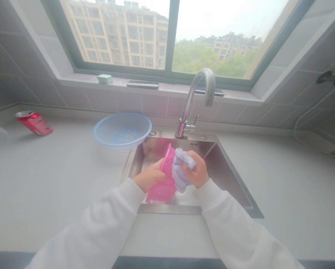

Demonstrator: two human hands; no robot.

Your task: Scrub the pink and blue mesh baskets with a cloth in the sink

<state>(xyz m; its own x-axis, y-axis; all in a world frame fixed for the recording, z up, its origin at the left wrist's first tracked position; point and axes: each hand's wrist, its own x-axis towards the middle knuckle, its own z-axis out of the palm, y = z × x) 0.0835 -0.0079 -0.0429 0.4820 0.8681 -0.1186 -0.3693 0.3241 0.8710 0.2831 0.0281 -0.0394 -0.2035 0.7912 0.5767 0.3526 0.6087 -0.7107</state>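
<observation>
My left hand (pixel 150 175) is closed on the rim of a pink plastic basket (pixel 162 190) with small holes in its walls. The basket is tilted on its side over the steel sink (pixel 229 175). In my right hand (pixel 197 170) is a bunched, pale lavender cloth (pixel 181 179), held against or very close to the basket's bottom; whether they touch I cannot tell. Some of my right fingers are hidden behind the cloth. Behind both hands rises a chrome faucet (pixel 186 102).
Left of the faucet, a light blue colander (pixel 122 144) overlaps the sink's edge. A red drink can (pixel 35 123) stands farther left on the white counter (pixel 58 179). The windowsill holds a green box-like item (pixel 104 79) and a flat dark object (pixel 142 85).
</observation>
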